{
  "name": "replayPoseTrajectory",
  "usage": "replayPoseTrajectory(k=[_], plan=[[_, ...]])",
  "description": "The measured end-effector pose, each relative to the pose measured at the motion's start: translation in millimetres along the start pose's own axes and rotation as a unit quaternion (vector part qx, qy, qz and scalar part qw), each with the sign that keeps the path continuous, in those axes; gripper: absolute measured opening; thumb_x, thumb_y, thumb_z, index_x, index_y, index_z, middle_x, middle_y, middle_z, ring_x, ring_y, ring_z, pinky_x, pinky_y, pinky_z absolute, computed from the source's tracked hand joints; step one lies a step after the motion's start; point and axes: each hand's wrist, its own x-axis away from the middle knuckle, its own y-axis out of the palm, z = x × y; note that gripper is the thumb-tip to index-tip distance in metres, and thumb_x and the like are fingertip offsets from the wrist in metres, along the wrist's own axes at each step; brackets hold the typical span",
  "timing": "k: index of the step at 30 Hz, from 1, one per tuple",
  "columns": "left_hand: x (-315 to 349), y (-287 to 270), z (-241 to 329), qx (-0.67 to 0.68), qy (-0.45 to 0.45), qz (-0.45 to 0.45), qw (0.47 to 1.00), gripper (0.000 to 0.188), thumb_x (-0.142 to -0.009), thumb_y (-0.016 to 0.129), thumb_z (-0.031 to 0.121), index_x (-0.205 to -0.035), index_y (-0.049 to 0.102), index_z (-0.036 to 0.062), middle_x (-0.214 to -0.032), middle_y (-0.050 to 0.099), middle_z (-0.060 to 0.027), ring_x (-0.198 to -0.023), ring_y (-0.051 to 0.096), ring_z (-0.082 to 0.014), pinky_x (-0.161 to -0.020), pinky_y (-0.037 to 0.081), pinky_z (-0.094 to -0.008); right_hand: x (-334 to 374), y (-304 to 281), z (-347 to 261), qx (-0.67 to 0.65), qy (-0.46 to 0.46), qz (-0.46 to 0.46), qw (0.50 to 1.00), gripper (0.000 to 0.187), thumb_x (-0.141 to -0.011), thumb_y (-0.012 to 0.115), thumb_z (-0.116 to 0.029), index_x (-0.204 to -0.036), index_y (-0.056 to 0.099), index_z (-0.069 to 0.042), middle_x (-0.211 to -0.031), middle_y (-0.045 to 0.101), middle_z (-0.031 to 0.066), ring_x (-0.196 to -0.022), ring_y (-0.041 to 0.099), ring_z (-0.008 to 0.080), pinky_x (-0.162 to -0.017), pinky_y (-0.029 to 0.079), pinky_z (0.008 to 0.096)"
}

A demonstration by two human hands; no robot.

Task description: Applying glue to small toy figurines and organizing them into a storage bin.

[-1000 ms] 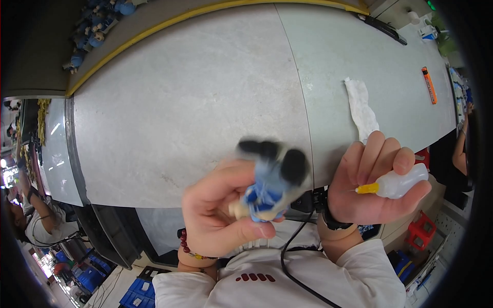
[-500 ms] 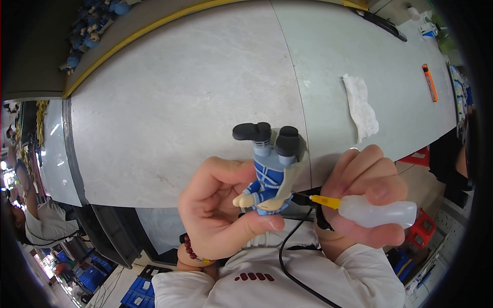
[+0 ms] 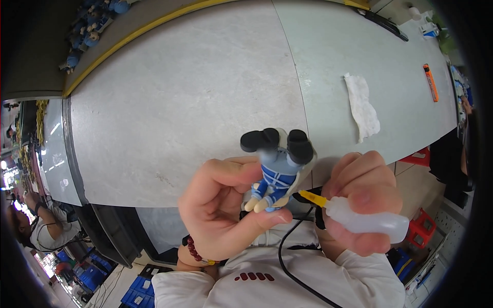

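A small figurine (image 3: 277, 172) in blue clothes with black shoes is held upside down, its feet pointing up, near the table's front edge. My left hand (image 3: 218, 205) grips it between thumb and fingers; the figurine's lower end is partly hidden behind the thumb. Closed around a translucent white squeeze bottle (image 3: 367, 219) is my right hand (image 3: 364, 190). The bottle's yellow needle tip (image 3: 312, 198) points left toward the figurine's pale back piece. Whether the thin needle touches it I cannot tell.
A crumpled white cloth (image 3: 363, 108) and an orange tube-shaped item (image 3: 430, 82) lie on the right part of the grey table (image 3: 179, 92). Several blue figurines (image 3: 87, 38) sit on the shelf at the far left. A black cable (image 3: 285, 251) hangs before my shirt.
The figurine has tilted and shifted slightly right, its feet leaning nearer. The bottle has moved a little left and its tip now slants more upward. Both hands keep their hold.
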Motion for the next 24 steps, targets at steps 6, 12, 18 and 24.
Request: replayPoseTrajectory(k=[6,12,18,24], plan=[[0,-2,0,-0.019,-0.010,0.010,1.000,0.040,-0.064,0.064,-0.008,-0.097,0.042,-0.0073,-0.099,0.051,-0.0194,-0.091,0.051,-0.0161,-0.079,0.041,-0.0262,-6,-9,-5,0.027,0.023,-0.085,0.996,0.053,-0.079,0.035,-0.054,-0.081,0.050,-0.003,-0.063,0.043,0.0046,-0.052,0.039,0.0134,-0.037,0.030,0.0210],[-8,21,5,-0.076,-0.067,0.148,0.984,0.057,-0.065,0.066,0.042,-0.094,0.044,-0.0023,-0.085,0.056,-0.0207,-0.066,0.058,-0.0188,-0.063,0.048,-0.0294,-3,-16,5,-0.028,-0.064,0.144,0.987,0.052,-0.080,0.039,-0.049,-0.096,0.046,0.000,-0.070,0.046,0.0088,-0.058,0.043,0.0154,-0.047,0.034,0.0188],[-2,5,-6,-0.061,-0.013,0.098,0.993,0.057,-0.069,0.064,0.037,-0.098,0.044,-0.0074,-0.082,0.056,-0.0169,-0.067,0.057,-0.0201,-0.061,0.047,-0.0300,-20,-43,7,0.243,0.157,0.200,0.936,0.039,-0.078,0.052,-0.010,-0.110,0.036,0.006,-0.100,0.053,0.0216,-0.089,0.052,0.0189,-0.079,0.039,0.0261],[-1,-9,-2,0.029,-0.029,-0.078,0.996,0.037,-0.070,0.061,0.001,-0.101,0.045,-0.0098,-0.101,0.050,-0.0152,-0.090,0.051,-0.0171,-0.082,0.040,-0.0293,-21,-59,15,0.354,0.132,0.204,0.903,0.043,-0.072,0.057,-0.005,-0.109,0.036,0.001,-0.105,0.050,0.0200,-0.085,0.051,0.0173,-0.079,0.036,0.0264]])
